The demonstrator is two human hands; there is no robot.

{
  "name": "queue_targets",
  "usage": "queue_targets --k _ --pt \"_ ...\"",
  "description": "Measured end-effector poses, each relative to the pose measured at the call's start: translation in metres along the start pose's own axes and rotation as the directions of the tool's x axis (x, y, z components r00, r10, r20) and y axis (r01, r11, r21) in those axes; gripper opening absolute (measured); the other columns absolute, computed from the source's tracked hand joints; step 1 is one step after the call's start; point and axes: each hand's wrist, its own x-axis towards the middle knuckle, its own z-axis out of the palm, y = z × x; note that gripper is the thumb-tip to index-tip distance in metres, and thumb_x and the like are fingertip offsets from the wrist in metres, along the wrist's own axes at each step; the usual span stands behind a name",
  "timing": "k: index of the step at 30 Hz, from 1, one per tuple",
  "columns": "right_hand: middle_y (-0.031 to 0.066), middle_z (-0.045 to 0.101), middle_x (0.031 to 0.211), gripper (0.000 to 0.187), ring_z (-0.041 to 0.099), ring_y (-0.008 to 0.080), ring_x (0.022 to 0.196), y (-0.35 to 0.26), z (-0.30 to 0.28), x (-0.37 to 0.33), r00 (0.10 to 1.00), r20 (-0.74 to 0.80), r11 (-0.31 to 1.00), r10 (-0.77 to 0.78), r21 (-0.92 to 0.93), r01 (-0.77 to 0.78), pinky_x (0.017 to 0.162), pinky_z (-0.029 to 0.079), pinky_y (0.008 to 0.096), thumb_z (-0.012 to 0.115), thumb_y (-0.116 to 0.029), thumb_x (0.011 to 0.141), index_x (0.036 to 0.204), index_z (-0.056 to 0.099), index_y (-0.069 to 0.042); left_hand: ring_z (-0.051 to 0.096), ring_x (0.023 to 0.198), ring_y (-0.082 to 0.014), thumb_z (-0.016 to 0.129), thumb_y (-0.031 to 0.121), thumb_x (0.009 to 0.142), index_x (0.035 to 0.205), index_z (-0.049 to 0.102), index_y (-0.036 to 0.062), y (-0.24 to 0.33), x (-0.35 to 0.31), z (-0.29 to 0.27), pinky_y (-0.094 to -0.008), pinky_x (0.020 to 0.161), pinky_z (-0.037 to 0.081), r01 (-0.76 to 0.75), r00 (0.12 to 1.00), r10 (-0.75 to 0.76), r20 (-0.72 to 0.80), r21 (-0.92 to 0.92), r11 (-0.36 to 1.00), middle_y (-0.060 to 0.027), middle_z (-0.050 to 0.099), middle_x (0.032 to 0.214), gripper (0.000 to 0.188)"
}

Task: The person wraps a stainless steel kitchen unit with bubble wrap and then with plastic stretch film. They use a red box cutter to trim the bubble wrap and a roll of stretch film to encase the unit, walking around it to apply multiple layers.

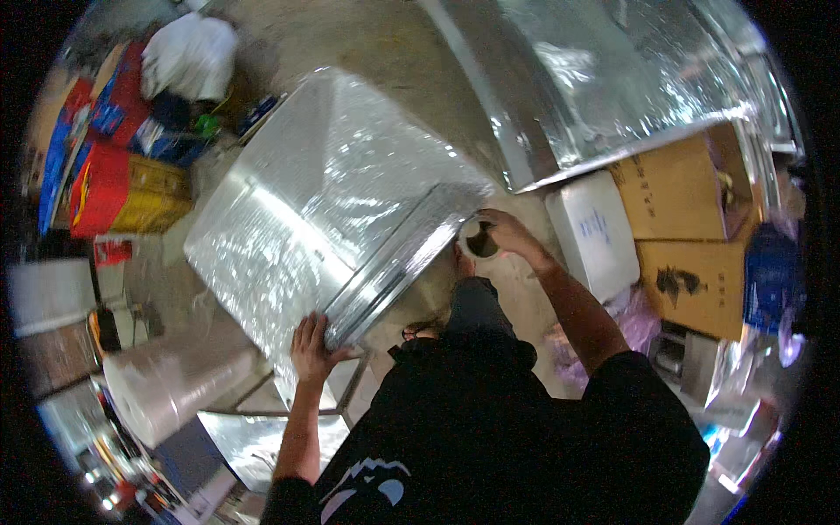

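Note:
A large flat, box-like piece (328, 188) wrapped in clear bubble wrap is in front of me, turned at a slant. A shiny metallic strip runs along its near right edge. My left hand (313, 352) grips its near corner, the fingers over the wrap and the thumb along the edge. Beside the right end of that edge, my right hand (514, 238) is closed on a roll of tape (467, 246), its round hole facing up. The underside of the wrapped piece is hidden.
A big shiny film-wrapped piece (612, 79) lies at far right. Nearer are a white box (593, 232) and cardboard boxes (687, 197). At left, a thick roll of bubble wrap (175, 385) lies near a red-and-yellow bag (131, 192). A frame (254, 437) is beneath my left forearm.

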Motion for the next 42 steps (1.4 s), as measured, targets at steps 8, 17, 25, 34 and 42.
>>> queue_targets --k 8,17,25,34,42 --pt "0.0346 0.063 0.117 0.057 0.067 0.0486 0.098 -0.031 0.045 -0.029 0.985 0.027 0.941 0.170 -0.303 -0.154 0.087 0.055 0.0524 0.058 -0.011 0.086 0.142 0.051 -0.006 0.041 0.138 -0.0504 0.079 0.061 0.072 0.149 0.046 0.0031 -0.039 0.005 -0.012 -0.0587 0.115 0.033 0.032 0.975 -0.055 0.215 0.107 0.994 -0.0289 0.045 0.150 0.102" --pt "0.0464 0.050 0.127 0.064 0.065 0.0587 0.094 -0.087 0.083 -0.062 0.949 0.185 0.967 0.255 -0.025 -0.255 0.064 0.059 0.0556 0.056 -0.012 0.086 0.140 0.037 0.016 0.030 0.145 -0.0472 0.061 0.071 0.085 0.157 0.031 0.0066 -0.071 -0.025 -0.044 -0.0589 0.118 0.028 0.328 0.812 -0.532 0.240 0.566 0.756 -0.0263 0.027 0.160 0.102" --pt "0.0439 0.049 0.132 0.064 0.069 0.0485 0.093 -0.101 0.109 -0.050 0.956 0.250 0.977 0.155 0.101 -0.185 0.071 0.060 0.0550 0.056 -0.011 0.086 0.137 0.039 0.022 0.042 0.131 -0.0487 0.083 0.066 0.065 0.158 0.026 0.0096 -0.100 0.027 -0.045 -0.0610 0.105 0.038 0.339 0.805 -0.552 0.217 0.594 0.729 -0.0283 0.041 0.143 0.123" --pt "0.0335 0.066 0.102 0.057 0.065 0.0532 0.094 -0.098 0.148 -0.052 0.927 0.236 0.950 0.292 0.037 -0.309 0.084 0.052 0.0589 0.066 -0.015 0.083 0.129 0.044 0.010 0.049 0.118 -0.0425 0.081 0.074 0.061 0.151 0.035 0.0151 -0.123 0.018 -0.041 -0.0609 0.095 0.042 0.329 0.883 -0.457 0.104 0.557 0.762 -0.0227 0.048 0.130 0.118" --pt "0.0312 0.063 0.119 0.061 0.062 0.0534 0.104 -0.042 0.131 -0.023 0.948 0.119 0.949 0.297 -0.149 -0.278 0.092 0.052 0.0593 0.058 -0.010 0.082 0.140 0.045 0.004 0.051 0.121 -0.0434 0.071 0.083 0.065 0.148 0.044 -0.0002 -0.074 0.011 -0.029 -0.0557 0.104 0.038 0.371 0.907 -0.421 -0.013 0.495 0.786 -0.0284 0.053 0.129 0.121"
